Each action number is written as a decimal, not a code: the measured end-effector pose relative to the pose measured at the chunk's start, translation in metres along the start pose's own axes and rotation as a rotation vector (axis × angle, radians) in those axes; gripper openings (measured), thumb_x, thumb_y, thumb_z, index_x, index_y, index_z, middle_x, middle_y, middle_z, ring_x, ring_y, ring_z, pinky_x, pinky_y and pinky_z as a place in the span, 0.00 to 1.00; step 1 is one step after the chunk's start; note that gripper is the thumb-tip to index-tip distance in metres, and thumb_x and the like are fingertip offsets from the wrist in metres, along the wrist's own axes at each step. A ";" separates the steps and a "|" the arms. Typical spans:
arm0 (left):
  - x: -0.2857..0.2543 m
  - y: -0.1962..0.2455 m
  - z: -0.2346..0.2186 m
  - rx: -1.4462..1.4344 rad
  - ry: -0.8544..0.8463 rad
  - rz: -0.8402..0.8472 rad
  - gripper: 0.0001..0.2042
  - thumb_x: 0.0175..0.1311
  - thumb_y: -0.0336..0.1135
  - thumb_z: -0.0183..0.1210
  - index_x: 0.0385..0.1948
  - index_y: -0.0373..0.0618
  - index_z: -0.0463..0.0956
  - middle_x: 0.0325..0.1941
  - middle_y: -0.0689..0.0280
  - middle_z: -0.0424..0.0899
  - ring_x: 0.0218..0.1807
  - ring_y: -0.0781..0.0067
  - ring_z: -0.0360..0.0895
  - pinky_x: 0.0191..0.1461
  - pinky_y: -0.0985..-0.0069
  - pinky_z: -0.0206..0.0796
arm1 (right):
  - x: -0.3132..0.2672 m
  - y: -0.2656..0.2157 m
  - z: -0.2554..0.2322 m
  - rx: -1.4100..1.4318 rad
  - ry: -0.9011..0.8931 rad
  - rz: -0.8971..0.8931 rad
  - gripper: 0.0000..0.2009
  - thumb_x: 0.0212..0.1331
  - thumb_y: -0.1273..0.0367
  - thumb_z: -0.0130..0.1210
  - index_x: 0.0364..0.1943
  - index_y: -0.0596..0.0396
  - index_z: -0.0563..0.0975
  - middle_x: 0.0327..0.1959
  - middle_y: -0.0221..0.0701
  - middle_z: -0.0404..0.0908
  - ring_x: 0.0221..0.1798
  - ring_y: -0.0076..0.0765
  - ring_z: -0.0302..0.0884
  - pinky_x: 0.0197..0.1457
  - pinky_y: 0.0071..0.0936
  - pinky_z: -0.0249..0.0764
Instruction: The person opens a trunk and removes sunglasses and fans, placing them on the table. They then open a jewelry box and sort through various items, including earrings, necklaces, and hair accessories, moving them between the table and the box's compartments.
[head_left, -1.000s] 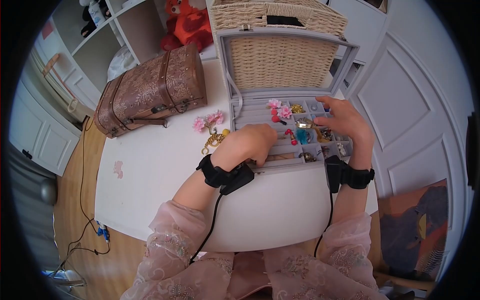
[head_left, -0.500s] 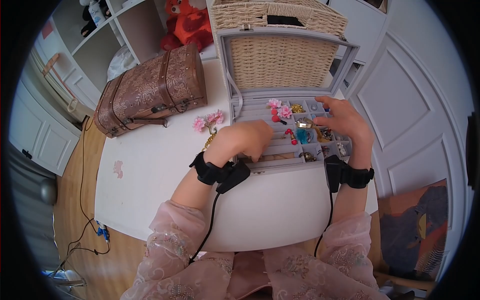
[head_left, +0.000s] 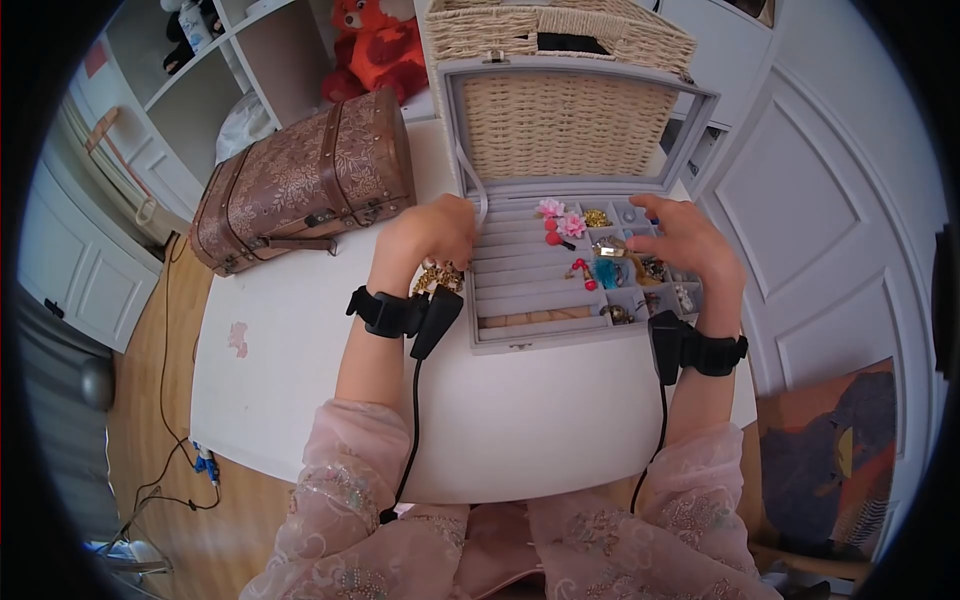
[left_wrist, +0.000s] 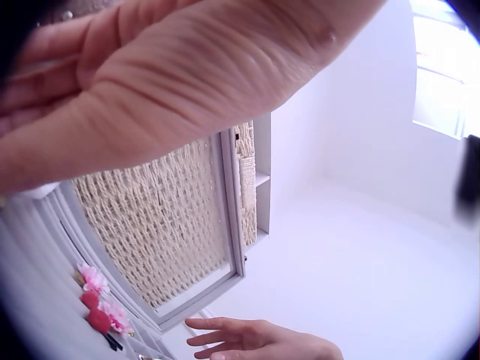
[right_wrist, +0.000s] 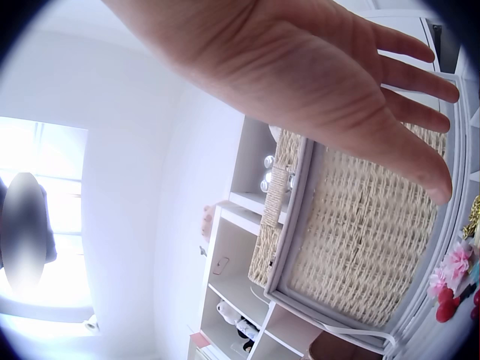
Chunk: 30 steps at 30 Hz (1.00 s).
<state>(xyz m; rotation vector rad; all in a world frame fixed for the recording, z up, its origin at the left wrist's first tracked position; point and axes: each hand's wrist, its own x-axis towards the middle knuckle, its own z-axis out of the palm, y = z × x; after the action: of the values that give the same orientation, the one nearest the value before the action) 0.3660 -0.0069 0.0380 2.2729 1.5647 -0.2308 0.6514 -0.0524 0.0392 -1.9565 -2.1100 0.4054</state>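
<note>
"Any label to read?"

"The bottle (head_left: 192,28) on the shelf (head_left: 180,80) is too small to read."

"And the counts?"

"One box (head_left: 560,342) near the surface's (head_left: 300,370) right edge, its one lid (head_left: 453,130) up. Inside, toward the far edge, lie two pink flowers (head_left: 550,208) and two red balls (head_left: 551,227) (bright little things), with one blue feather (head_left: 606,272) nearer the front. One suitcase (head_left: 300,175) lies at the far left."

"The hands?"

"The right hand (head_left: 690,240) is released, fingers apart, above the box's right edge. The left hand (head_left: 430,235) is at the box's left edge, near a gold chain (head_left: 440,278); its fingertips are hidden, so I cannot tell whether it grasps anything."
</note>
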 end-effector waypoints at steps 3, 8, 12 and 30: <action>0.005 -0.014 -0.002 -0.037 -0.013 -0.025 0.10 0.42 0.26 0.64 0.30 0.36 0.79 0.24 0.54 0.81 0.25 0.61 0.81 0.26 0.71 0.72 | -0.002 -0.002 -0.001 -0.002 0.006 0.010 0.29 0.48 0.61 0.63 0.56 0.55 0.71 0.50 0.45 0.77 0.55 0.46 0.72 0.58 0.36 0.68; 0.019 -0.042 0.008 -0.181 0.032 -0.131 0.07 0.44 0.24 0.64 0.26 0.36 0.78 0.20 0.57 0.79 0.20 0.64 0.78 0.22 0.72 0.69 | -0.004 -0.003 0.000 -0.064 0.042 -0.019 0.29 0.48 0.61 0.63 0.56 0.55 0.71 0.49 0.44 0.77 0.55 0.46 0.73 0.58 0.35 0.68; 0.028 -0.052 0.013 -0.183 0.031 -0.106 0.05 0.44 0.23 0.64 0.25 0.37 0.78 0.20 0.58 0.78 0.20 0.65 0.78 0.21 0.71 0.68 | -0.002 -0.001 -0.001 -0.029 0.030 0.000 0.30 0.48 0.61 0.64 0.57 0.53 0.70 0.49 0.44 0.77 0.54 0.46 0.72 0.56 0.37 0.69; 0.033 -0.047 0.016 -0.141 0.035 -0.071 0.07 0.44 0.22 0.60 0.28 0.34 0.79 0.25 0.55 0.81 0.24 0.62 0.79 0.23 0.70 0.70 | -0.003 -0.009 0.001 -0.049 0.038 -0.050 0.27 0.47 0.64 0.64 0.54 0.56 0.72 0.47 0.45 0.78 0.52 0.47 0.74 0.55 0.36 0.70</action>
<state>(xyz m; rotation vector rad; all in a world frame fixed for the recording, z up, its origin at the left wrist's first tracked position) 0.3353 0.0302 0.0029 2.1273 1.6278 -0.0966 0.6431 -0.0564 0.0413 -1.9179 -2.1592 0.3069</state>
